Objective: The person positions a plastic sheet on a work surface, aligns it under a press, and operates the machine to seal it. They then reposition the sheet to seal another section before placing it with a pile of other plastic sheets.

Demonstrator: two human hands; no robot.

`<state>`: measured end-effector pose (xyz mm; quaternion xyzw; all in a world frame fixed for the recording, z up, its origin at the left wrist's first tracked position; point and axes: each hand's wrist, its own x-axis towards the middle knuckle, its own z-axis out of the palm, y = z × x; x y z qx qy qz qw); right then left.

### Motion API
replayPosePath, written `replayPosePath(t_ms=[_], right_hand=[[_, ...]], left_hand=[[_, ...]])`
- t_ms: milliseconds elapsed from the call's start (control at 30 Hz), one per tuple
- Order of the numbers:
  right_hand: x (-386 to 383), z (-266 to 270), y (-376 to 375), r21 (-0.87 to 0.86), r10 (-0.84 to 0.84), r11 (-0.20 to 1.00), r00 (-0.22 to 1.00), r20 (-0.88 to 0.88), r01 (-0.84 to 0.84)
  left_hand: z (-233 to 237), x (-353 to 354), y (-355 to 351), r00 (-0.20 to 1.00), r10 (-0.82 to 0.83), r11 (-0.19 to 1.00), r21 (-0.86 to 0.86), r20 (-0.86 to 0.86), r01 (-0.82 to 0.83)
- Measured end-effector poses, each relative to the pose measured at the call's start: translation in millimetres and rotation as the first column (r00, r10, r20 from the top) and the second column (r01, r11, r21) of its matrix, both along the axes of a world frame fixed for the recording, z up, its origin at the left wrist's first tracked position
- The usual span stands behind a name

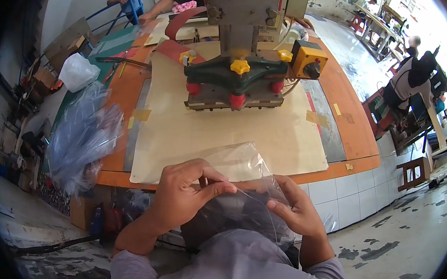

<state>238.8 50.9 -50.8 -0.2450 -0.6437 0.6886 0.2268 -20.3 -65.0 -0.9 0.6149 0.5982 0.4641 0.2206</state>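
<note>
Pinching tight, my left hand (185, 192) and right hand (294, 207) hold a clear plastic bag (241, 161) over the orange table's (350, 145) near edge.

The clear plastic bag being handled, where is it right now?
In the head view the clear plastic bag sits low and central, held between the left hand and right hand, over the near edge of the beige board.
</note>
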Motion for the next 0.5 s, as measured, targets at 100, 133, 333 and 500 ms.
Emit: replayPosePath(t_ms=[100,133,333,500], right_hand=[[5,0,3,0.03,0.022,0.999,0.998,0.053,-0.023],[8,0,4,0.031,0.033,0.999,0.996,0.078,-0.036],[13,-7,11,0.143,0.03,0.988,0.988,0.15,-0.052],[10,0,18,-0.003,0.07,0.997,0.977,0.2,-0.071]], left_hand=[[-2,4,4,0.998,-0.061,0.991,0.118,0.031,0.057],[-3,6,4,0.998,-0.044,0.991,0.128,0.044,0.038],[-17,19,2,0.954,0.219,0.914,0.384,-0.205,-0.127],[-40,19,10,0.636,0.579,0.648,0.761,-0.511,0.021]])
